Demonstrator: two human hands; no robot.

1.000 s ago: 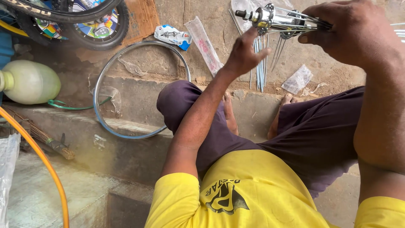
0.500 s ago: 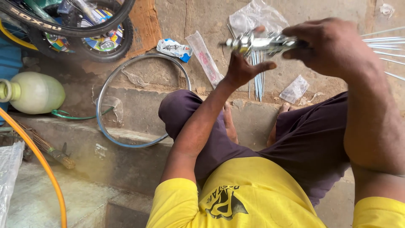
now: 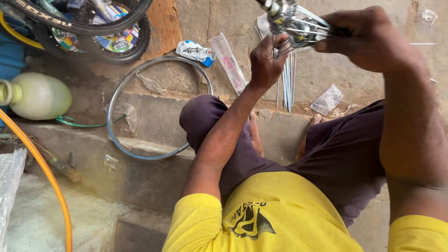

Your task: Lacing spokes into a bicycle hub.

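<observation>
- Head view: the right hand is closed round a shiny metal wheel hub with thin steel spokes fanning from its flange, holding it up over the lap, axle end pointing up and left toward the frame's top edge.
- The left hand reaches up from below, fingers pinched at the spokes just under the hub; whether it has hold of 1 spoke or only touches them cannot be told.
- The hub sits half inside the right fist, its flange and axle sticking out to the left, so the left hand works on the free part, touching or nearly so.
- To do this well, I judge the right hand should keep the hub steady and turn it a little at a time, while the left feeds each spoke cleanly and keeps the loose ones from tangling.
- Directly below the hands, a loose bundle of straight steel spokes lies on the concrete floor.
- Further left, a bare silver bicycle rim lies tilted across the concrete step, well apart from both hands.
</observation>
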